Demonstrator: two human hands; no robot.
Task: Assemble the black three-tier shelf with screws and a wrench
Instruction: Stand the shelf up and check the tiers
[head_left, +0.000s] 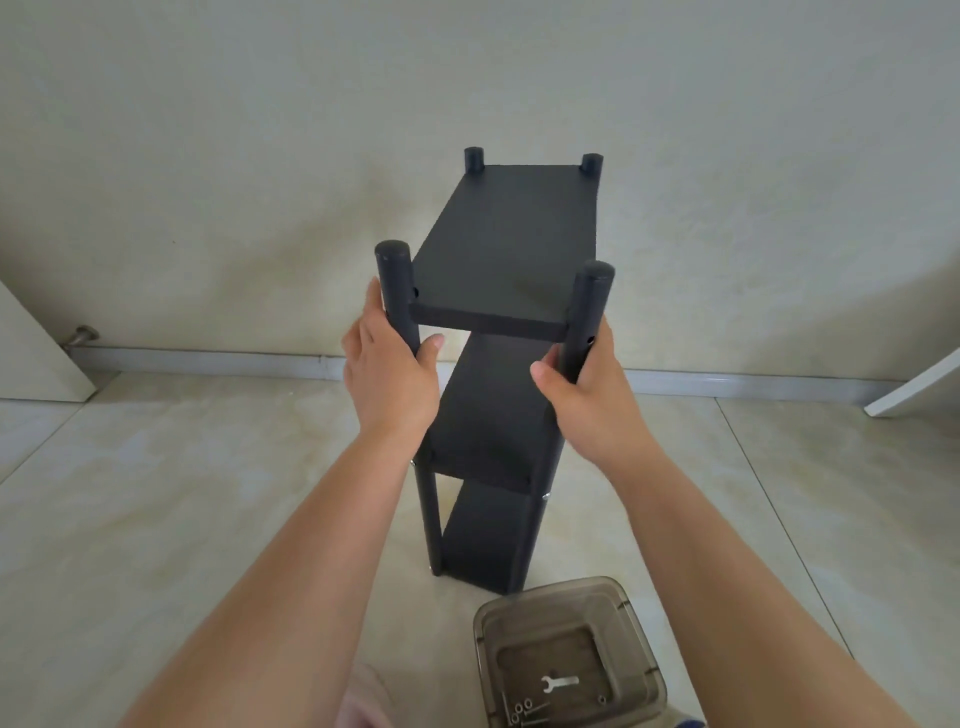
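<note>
The black three-tier shelf (511, 244) stands upright on the tiled floor, its three boards fixed between four round posts. My left hand (387, 369) grips the near left post just below the top board. My right hand (589, 389) grips the near right post at the same height. A small silver wrench (560, 682) lies inside the clear plastic box (636, 631) near my feet, with several screws (525, 711) in the box's front left corner.
A plain wall with a grey skirting (208, 358) runs behind the shelf. A white door edge (36, 353) and a metal door stop (83, 335) are at the left. A white panel (919, 387) leans in at the right.
</note>
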